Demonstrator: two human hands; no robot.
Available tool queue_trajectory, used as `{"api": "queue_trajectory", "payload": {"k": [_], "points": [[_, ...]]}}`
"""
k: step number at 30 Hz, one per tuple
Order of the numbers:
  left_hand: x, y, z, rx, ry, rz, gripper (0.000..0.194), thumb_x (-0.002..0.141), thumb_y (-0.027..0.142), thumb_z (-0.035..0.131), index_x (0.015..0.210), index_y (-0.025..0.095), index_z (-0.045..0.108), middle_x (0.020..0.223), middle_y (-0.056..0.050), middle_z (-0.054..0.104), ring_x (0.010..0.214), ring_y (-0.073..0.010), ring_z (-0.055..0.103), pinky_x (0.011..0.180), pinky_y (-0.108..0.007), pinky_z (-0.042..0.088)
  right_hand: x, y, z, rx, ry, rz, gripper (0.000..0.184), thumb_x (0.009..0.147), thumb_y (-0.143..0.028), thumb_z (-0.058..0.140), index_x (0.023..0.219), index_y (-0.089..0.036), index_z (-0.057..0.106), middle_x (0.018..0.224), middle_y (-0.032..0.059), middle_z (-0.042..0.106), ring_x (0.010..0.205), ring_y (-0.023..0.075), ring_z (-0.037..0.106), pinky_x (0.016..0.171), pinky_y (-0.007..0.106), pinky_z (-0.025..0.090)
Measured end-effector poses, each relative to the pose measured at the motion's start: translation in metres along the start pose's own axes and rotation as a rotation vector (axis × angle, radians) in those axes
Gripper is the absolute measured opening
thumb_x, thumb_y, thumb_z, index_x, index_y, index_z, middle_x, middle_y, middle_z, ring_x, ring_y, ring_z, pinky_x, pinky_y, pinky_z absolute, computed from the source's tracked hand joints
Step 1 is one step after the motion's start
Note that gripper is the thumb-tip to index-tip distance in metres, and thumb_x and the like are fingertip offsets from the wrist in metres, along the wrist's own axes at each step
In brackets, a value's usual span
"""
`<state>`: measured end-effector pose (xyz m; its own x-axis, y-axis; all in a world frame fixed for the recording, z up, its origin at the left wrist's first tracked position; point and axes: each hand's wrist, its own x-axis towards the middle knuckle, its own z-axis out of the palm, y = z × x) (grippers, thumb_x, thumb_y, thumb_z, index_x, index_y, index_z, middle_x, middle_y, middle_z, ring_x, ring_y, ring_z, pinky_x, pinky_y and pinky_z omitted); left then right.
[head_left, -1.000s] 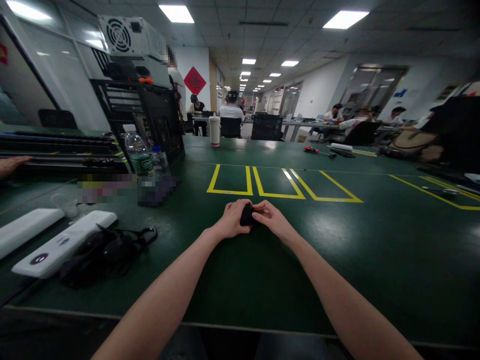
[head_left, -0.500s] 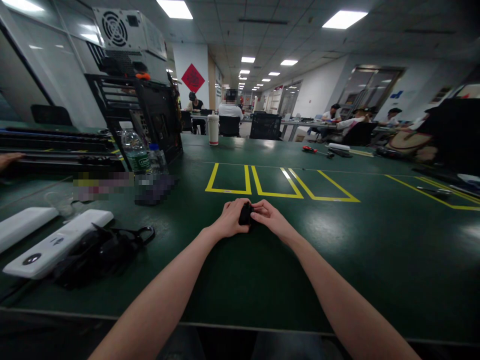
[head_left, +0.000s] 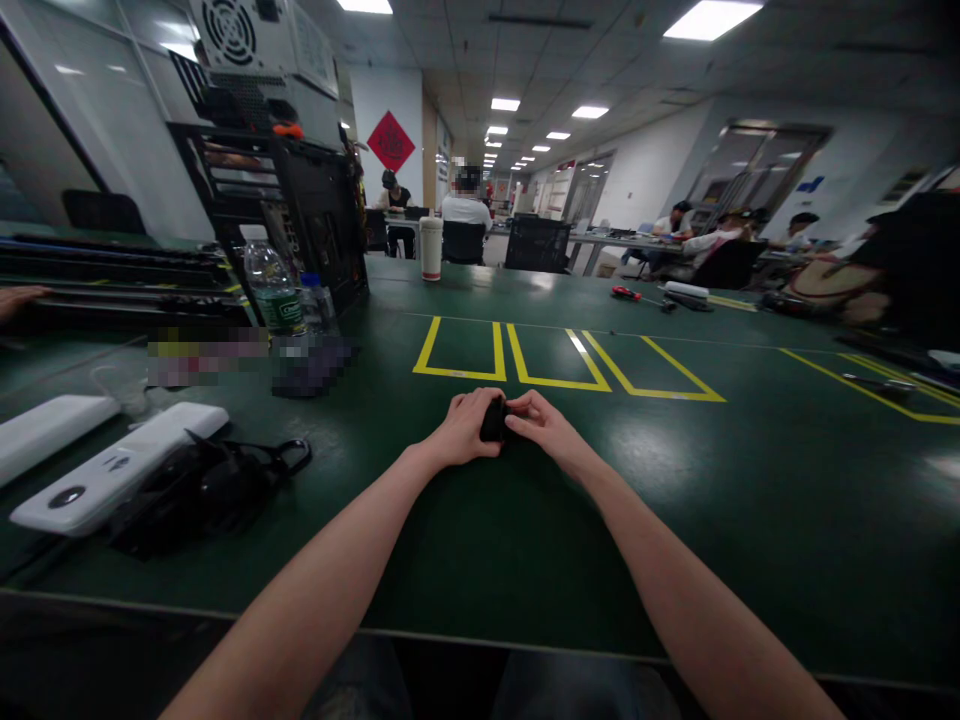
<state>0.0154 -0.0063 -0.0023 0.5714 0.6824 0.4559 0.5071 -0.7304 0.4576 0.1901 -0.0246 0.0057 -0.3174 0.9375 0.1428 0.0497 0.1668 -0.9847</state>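
A small black object [head_left: 493, 421], its kind too dark to make out, is between my hands just above or on the green table [head_left: 480, 540]. My left hand [head_left: 466, 428] is closed around its left side, thumb below and fingers over the top. At its right edge, the bent fingers of my right hand [head_left: 538, 425] pinch or touch it; what the fingertips grip is hidden. Just beyond my hands, yellow tape outlines [head_left: 459, 375] mark the tabletop.
To the left lie white devices [head_left: 120, 475] and a black cable bundle [head_left: 217, 490]. Behind them stand a water bottle [head_left: 274, 290] and a black computer case [head_left: 322, 220]. A white cup [head_left: 430, 250] is at the back, a red-handled screwdriver [head_left: 628, 293] at the right. People sit farther off.
The view has tilted and shifted slightly, so the surroundings sit a little differently. Both hands stay at the black object, with hardly any visible change of grip.
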Motion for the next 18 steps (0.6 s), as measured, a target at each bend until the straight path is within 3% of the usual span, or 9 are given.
{"api": "queue_trajectory", "payload": {"k": [5, 9, 13, 18], "points": [[0.0007, -0.0008, 0.0015, 0.010, -0.001, 0.003, 0.063, 0.060, 0.023, 0.064, 0.114, 0.022, 0.031, 0.111, -0.006, 0.045, 0.107, -0.0240, 0.043, 0.093, -0.040, 0.027, 0.0034, 0.0026, 0.0017, -0.038, 0.056, 0.001, 0.024, 0.069, -0.025, 0.063, 0.090, -0.022, 0.051, 0.094, -0.0001, 0.056, 0.090, 0.0156, 0.055, 0.086, 0.036, 0.042], [0.0004, -0.0011, 0.0006, 0.001, -0.003, 0.011, 0.061, 0.062, 0.024, 0.063, 0.114, 0.022, 0.032, 0.109, -0.005, 0.047, 0.104, -0.0233, 0.045, 0.094, -0.041, 0.027, 0.0018, -0.0009, 0.0000, -0.058, -0.014, 0.035, 0.025, 0.071, -0.025, 0.060, 0.094, -0.021, 0.051, 0.099, 0.0018, 0.055, 0.091, 0.0164, 0.055, 0.087, 0.038, 0.041], [0.0004, -0.0012, 0.0002, -0.016, -0.001, 0.003, 0.063, 0.060, 0.023, 0.063, 0.114, 0.022, 0.031, 0.109, -0.005, 0.047, 0.105, -0.0241, 0.045, 0.093, -0.041, 0.027, -0.0009, -0.0026, -0.0012, -0.018, -0.077, 0.021, 0.034, 0.065, -0.021, 0.067, 0.093, -0.024, 0.048, 0.095, 0.0000, 0.056, 0.091, 0.0169, 0.056, 0.085, 0.038, 0.042], [0.0002, 0.0017, -0.0020, -0.024, -0.013, -0.005, 0.061, 0.061, 0.023, 0.063, 0.113, 0.023, 0.032, 0.109, -0.005, 0.047, 0.106, -0.0244, 0.044, 0.094, -0.042, 0.026, 0.0011, 0.0021, 0.0005, -0.051, 0.040, 0.028, 0.019, 0.072, -0.031, 0.060, 0.087, -0.024, 0.052, 0.088, -0.0003, 0.059, 0.088, 0.0176, 0.056, 0.085, 0.040, 0.041]]}}
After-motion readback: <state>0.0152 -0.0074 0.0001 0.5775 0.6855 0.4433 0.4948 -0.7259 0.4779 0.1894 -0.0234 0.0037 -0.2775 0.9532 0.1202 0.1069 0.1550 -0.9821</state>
